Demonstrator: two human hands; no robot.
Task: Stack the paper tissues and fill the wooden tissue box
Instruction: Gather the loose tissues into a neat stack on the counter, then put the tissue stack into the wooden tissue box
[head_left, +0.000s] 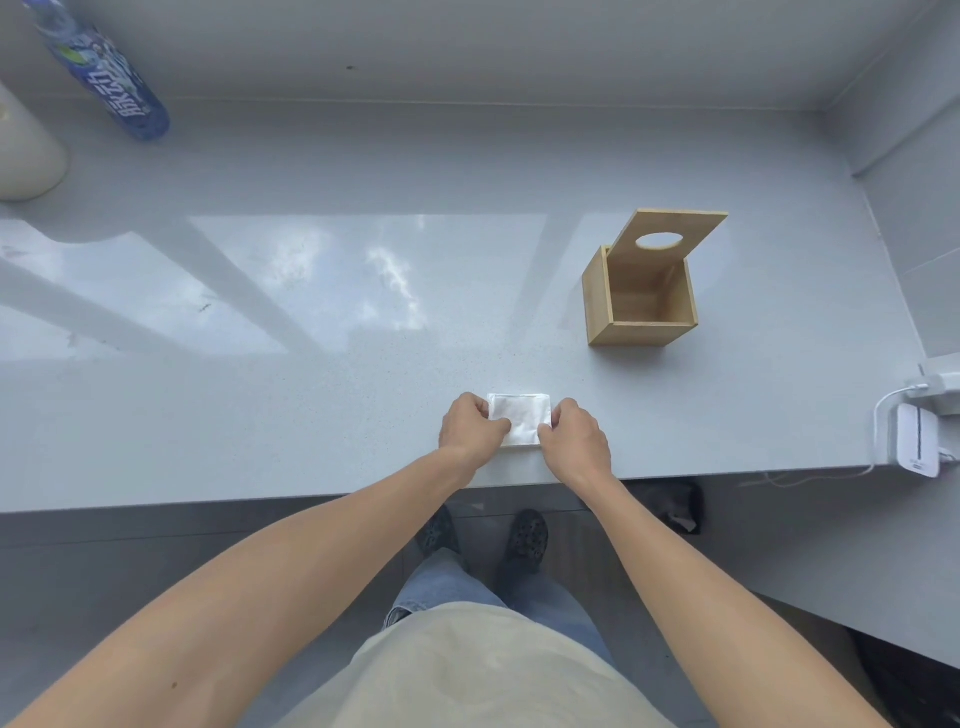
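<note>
A glossy pale grey stone counter (363, 364) fills the view, reflecting window light, with grey walls behind it. At two o'clock from the hands, well apart from them, stands the square light wooden tissue box (640, 306), empty, its lid with an oval hole (670, 235) tilted up at the back. At eleven o'clock, far off, lies a blue plastic bottle (111, 78). Near the counter's front edge sits a small square stack of white paper tissues (521, 420). The left hand (470, 423) pinches its left edge and the right hand (574, 441) its right edge, fingers curled narrowly onto the paper.
</note>
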